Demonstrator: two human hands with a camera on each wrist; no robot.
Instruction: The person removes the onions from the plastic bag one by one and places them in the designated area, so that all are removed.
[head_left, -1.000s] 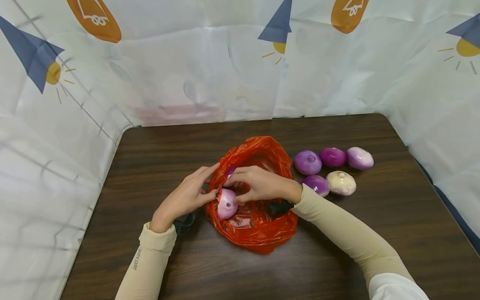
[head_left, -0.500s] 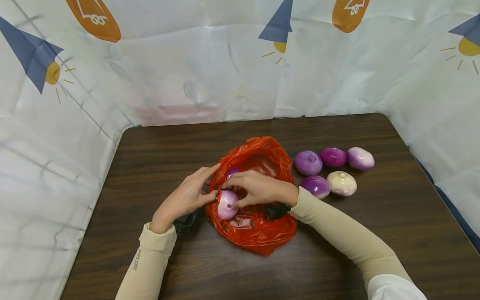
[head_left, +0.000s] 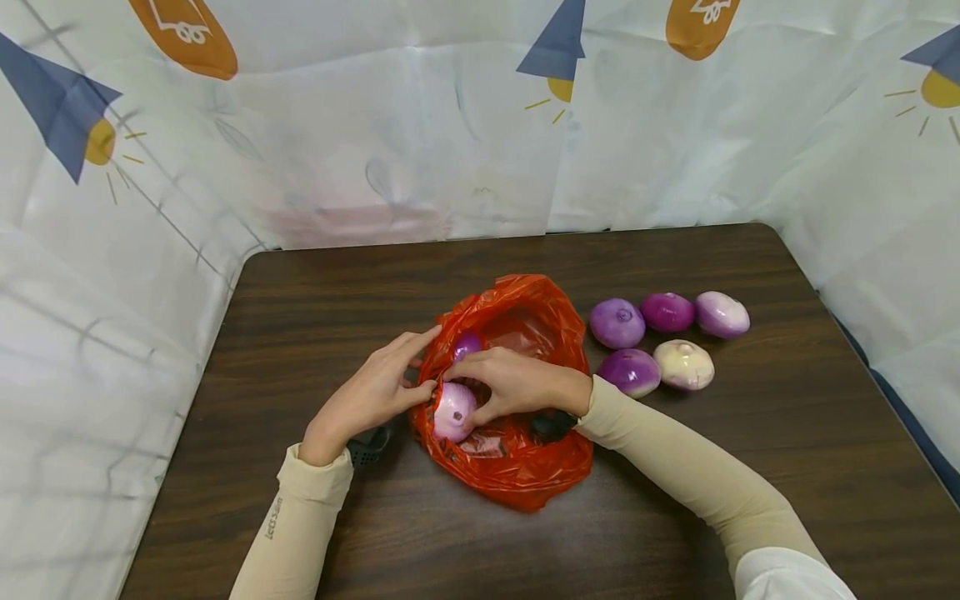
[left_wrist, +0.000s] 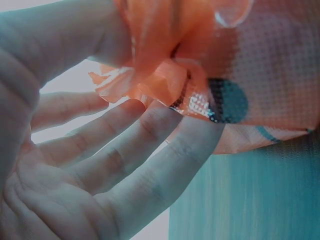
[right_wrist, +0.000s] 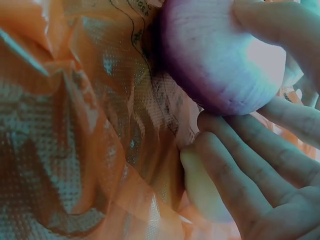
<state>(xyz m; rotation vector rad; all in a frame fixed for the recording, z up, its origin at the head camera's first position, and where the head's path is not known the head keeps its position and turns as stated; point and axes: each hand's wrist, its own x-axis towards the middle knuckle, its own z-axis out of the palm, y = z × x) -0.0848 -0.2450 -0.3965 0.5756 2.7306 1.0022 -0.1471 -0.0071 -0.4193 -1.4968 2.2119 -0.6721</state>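
Observation:
A red plastic bag (head_left: 525, 483) stands with its mouth spread wide on the dark wooden table. My left hand (head_left: 371, 392) holds the bag's left rim, thumb inside and fingers behind the crinkled film (left_wrist: 165, 82). Inside the mouth, my right hand (head_left: 517, 381) grips a pale purple onion (head_left: 452, 412) by the bag's left wall. The right wrist view shows thumb and fingers around this onion (right_wrist: 215, 60). Another purple onion (head_left: 467, 344) lies deeper in the bag, beyond the right fingers. A paler, yellowish onion (right_wrist: 202, 192) shows below the fingers in the right wrist view.
Right of the bag lie several peeled onions: a light purple one (head_left: 617, 323), a dark purple one (head_left: 667, 312), a whitish-purple one (head_left: 722, 315), another purple one (head_left: 630, 372) and a cream one (head_left: 684, 365). A printed white curtain (head_left: 465, 150) hangs behind the table (head_left: 337, 292).
My right hand has edged slightly toward me with the pale purple onion, so more of the purple onion behind it shows. The left hand stays at the bag's rim.

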